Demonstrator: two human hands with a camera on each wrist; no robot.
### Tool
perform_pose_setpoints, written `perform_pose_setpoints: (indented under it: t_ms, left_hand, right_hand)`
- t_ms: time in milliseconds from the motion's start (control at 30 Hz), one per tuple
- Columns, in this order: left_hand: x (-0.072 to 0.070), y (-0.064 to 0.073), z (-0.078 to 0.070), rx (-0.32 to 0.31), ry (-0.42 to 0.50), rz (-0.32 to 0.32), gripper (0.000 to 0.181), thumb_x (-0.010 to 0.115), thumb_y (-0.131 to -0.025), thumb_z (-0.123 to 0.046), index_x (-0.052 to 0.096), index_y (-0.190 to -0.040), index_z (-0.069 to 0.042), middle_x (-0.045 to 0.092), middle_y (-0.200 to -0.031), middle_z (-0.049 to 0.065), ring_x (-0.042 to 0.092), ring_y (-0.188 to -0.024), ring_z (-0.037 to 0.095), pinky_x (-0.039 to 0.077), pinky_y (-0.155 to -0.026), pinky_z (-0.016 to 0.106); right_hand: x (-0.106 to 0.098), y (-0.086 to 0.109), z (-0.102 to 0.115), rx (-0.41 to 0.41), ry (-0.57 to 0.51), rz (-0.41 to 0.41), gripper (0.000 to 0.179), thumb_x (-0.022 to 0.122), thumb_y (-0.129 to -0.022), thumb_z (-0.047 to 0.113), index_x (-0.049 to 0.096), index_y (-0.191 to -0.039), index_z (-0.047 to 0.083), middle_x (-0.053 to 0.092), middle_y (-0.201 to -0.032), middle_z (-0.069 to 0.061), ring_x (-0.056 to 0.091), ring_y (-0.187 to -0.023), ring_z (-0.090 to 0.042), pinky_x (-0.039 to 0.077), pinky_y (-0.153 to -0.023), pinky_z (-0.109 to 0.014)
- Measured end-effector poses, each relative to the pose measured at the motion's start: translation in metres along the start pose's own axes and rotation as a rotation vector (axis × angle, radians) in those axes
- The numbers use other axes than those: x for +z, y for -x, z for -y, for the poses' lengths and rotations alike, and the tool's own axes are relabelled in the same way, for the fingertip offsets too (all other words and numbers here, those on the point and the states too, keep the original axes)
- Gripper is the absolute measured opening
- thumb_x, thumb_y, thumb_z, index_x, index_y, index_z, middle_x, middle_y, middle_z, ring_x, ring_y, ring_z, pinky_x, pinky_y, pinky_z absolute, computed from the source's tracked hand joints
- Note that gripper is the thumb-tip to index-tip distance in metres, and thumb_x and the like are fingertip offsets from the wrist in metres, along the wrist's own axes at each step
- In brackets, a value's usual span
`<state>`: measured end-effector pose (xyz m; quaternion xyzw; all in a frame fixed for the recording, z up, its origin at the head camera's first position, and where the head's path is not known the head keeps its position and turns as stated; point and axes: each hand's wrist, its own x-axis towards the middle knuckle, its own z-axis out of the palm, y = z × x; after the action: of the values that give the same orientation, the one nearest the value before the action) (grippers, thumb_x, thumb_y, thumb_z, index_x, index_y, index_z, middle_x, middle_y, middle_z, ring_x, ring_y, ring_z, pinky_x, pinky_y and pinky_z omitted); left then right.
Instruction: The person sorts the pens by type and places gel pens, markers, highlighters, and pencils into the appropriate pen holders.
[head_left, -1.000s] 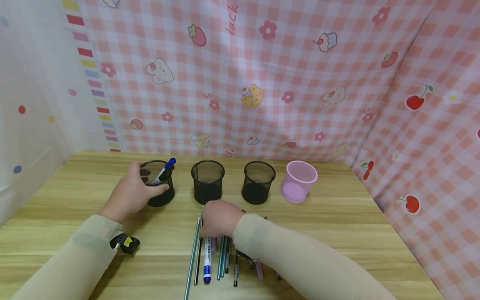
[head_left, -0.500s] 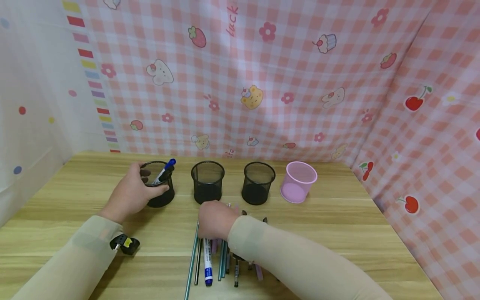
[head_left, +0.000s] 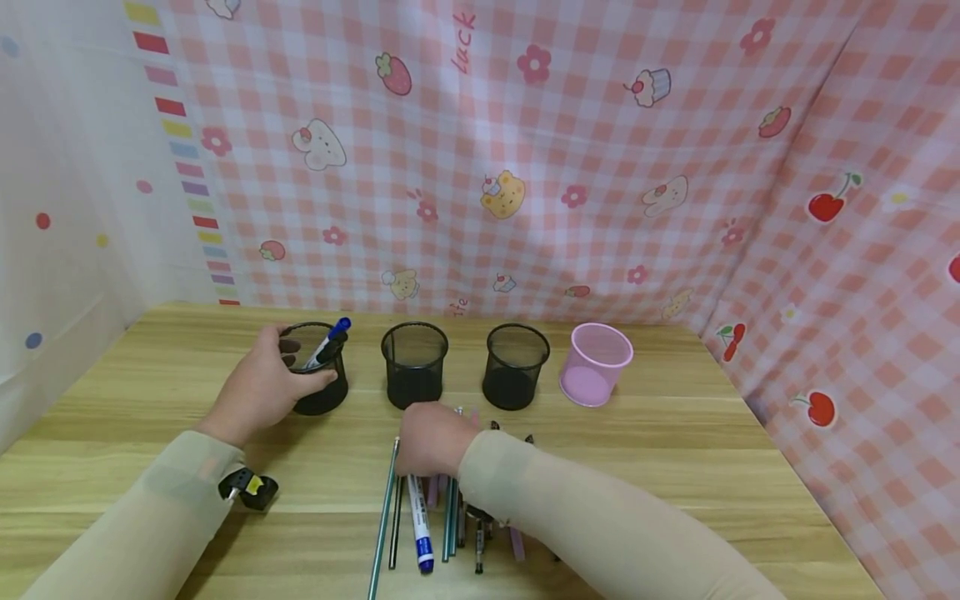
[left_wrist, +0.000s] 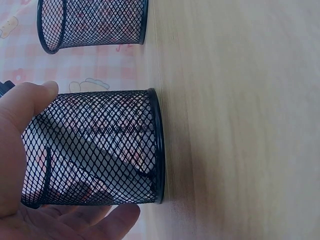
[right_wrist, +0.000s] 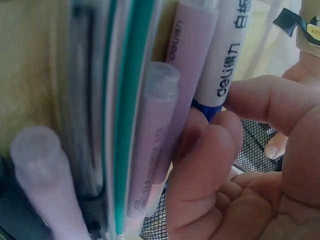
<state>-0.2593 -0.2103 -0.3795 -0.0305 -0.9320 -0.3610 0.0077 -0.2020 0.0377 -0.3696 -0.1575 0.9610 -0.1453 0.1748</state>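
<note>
My left hand (head_left: 262,385) grips the leftmost black mesh pen cup (head_left: 322,398) at its rim, thumb on the near side and fingers around the far side. Inside that cup, a blue-capped marker (head_left: 341,326) leans beside a black-capped one. My right hand (head_left: 435,440) pinches a white whiteboard marker (head_left: 420,521) by its blue end, as the right wrist view shows. Pink highlighter-like pens (right_wrist: 155,145) and green pencils (right_wrist: 132,115) lie close by those fingers. To the left of the marker lie a green pencil (head_left: 384,517) and a dark one. My hand and sleeve hide part of the pile.
Two more black mesh cups, a middle one (head_left: 415,387) and another (head_left: 512,390), stand in a row with a pink cup (head_left: 592,383) on the wooden table (head_left: 675,467). A checked cloth (head_left: 450,167) hangs behind. Several dark pens (head_left: 480,546) lie under the right forearm.
The whiteboard marker's lower end has swung slightly right, so it lies more slanted. The right hand has shifted only a little. The left hand and its cup stay in place.
</note>
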Motion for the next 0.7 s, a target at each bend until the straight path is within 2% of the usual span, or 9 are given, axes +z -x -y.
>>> perform_pose_setpoints:
  t_ms: [133, 167, 300, 433, 700]
  left_hand:
    - [0.0, -0.001, 0.0, -0.002, 0.0, 0.0, 0.116, 0.077, -0.089, -0.061, 0.014, -0.162, 0.005, 0.042, -0.157, 0.036, 0.046, -0.141, 0.055, 0.043, -0.11, 0.067]
    - [0.0, -0.001, 0.0, -0.003, -0.001, 0.001, 0.117, 0.077, -0.089, -0.061, 0.014, -0.162, 0.005, 0.042, -0.157, 0.036, 0.046, -0.141, 0.055, 0.043, -0.11, 0.067]
    - [0.0, -0.001, 0.0, -0.004, -0.002, 0.003, 0.117, 0.077, -0.089, -0.061, 0.013, -0.162, 0.005, 0.043, -0.157, 0.036, 0.046, -0.14, 0.055, 0.043, -0.11, 0.067]
    - [0.0, 0.0, -0.001, -0.003, 0.002, 0.006, 0.118, 0.077, -0.089, -0.062, 0.012, -0.162, 0.005, 0.043, -0.156, 0.036, 0.046, -0.14, 0.054, 0.044, -0.11, 0.067]
    - [0.0, 0.0, 0.0, 0.002, 0.008, 0.002, 0.118, 0.076, -0.089, -0.062, 0.013, -0.162, 0.005, 0.044, -0.156, 0.035, 0.046, -0.141, 0.054, 0.044, -0.109, 0.067]
  right_hand:
    - [-0.001, -0.001, -0.003, -0.02, -0.03, -0.02, 0.041, 0.079, -0.088, 0.017, 0.051, -0.058, 0.017, 0.052, -0.053, 0.005, 0.053, -0.047, -0.013, 0.044, -0.052, -0.028]
    - [-0.002, -0.001, -0.004, -0.021, -0.039, -0.029, 0.037, 0.08, -0.087, 0.018, 0.054, -0.062, 0.017, 0.054, -0.056, 0.005, 0.054, -0.049, -0.012, 0.045, -0.057, -0.03]
    - [-0.009, 0.003, -0.007, -0.028, -0.127, -0.046, 0.021, 0.081, -0.086, 0.019, 0.061, -0.083, 0.015, 0.063, -0.072, 0.004, 0.058, -0.057, -0.013, 0.051, -0.061, -0.032]
    - [-0.017, 0.008, -0.01, -0.03, -0.256, -0.064, 0.022, 0.082, -0.088, 0.019, 0.062, -0.095, 0.014, 0.064, -0.083, 0.0, 0.059, -0.061, -0.015, 0.05, -0.054, -0.03]
    - [-0.023, 0.012, -0.015, -0.085, -0.461, -0.11, 0.023, 0.079, -0.091, 0.012, 0.061, -0.105, 0.017, 0.063, -0.083, -0.001, 0.054, -0.061, -0.013, 0.046, -0.052, -0.027]
